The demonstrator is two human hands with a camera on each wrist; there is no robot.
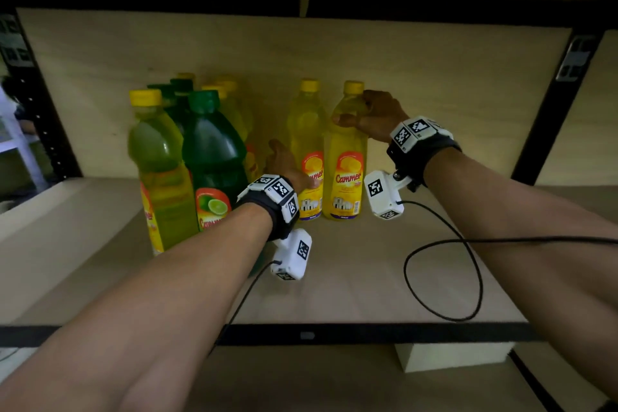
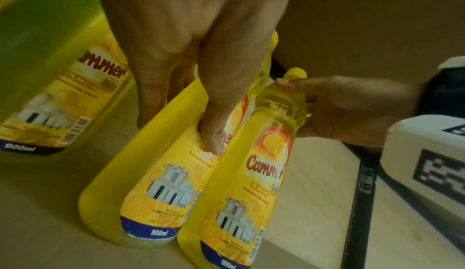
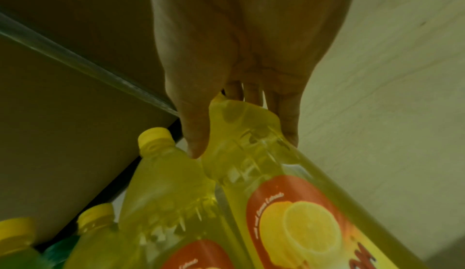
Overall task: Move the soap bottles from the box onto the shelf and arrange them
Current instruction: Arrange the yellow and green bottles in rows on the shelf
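Two yellow lemon bottles stand side by side on the shelf [image 1: 334,284], right of the green and yellow cluster [image 1: 200,150]. Your right hand [image 1: 374,117] wraps the shoulder of the right bottle [image 1: 346,157], just below its cap. Your left hand [image 1: 287,164] grips the left bottle [image 1: 306,144] at label height, thumb on the front. Full of liquid, they'll likely feel heavy, with smooth, slick plastic walls. Take hold at the ribbed shoulder or narrow neck, and slide rather than lift.

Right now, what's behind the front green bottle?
Behind the green bottle stand two more green-capped bottles and yellow-capped ones. Only their caps and shoulders show; their bodies are covered, and anything farther back is hidden.
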